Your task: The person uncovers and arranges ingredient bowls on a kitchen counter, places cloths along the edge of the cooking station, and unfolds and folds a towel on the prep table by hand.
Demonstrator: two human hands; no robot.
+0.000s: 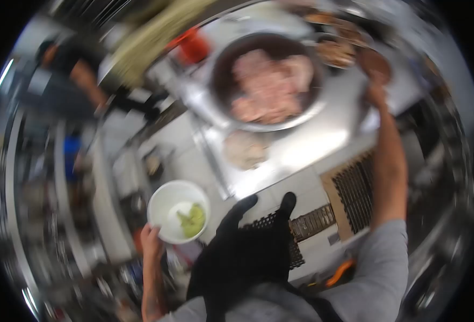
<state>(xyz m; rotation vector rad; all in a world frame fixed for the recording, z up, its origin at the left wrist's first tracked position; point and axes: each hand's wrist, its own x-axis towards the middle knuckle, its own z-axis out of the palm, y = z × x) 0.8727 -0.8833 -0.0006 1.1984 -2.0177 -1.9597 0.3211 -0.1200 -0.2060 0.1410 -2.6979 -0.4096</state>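
My left hand grips the rim of a white plastic bucket, its fingers closed at the near left edge. Inside the bucket lie some light green pieces, too blurred to name. My right hand reaches far out over the steel table, at the edge of a round brown thing that looks like a bowl. Motion smears those fingers, so their grip does not show. Left of my right hand, a large metal bowl holds a heap of pale pink raw meat.
The steel table carries a pale round item and, farther back, containers of brownish food. An orange-red container stands behind the large bowl. Another person works at the left. Shelving lines that side; floor mats lie below.
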